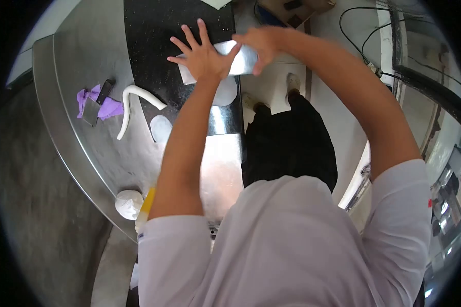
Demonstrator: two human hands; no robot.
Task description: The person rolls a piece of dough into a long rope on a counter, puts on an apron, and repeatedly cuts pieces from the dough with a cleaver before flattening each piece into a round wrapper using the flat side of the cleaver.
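Right hand (pixel 264 45) motion-blurred, its fingertips indistinct; silver sheet (pixel 245 59) partly covered by left hand (pixel 205 60); yellow item (pixel 148 202) partly behind left arm; pale piece (pixel 217 2) cut by top edge.

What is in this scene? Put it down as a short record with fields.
Left hand: fingers spread over a silvery piece
Right hand: at the same piece's end, blurred
Worktop: metal, part dark
Nearby: two pale discs; curved white strip
Farther left: purple cloth under dark-handled blade
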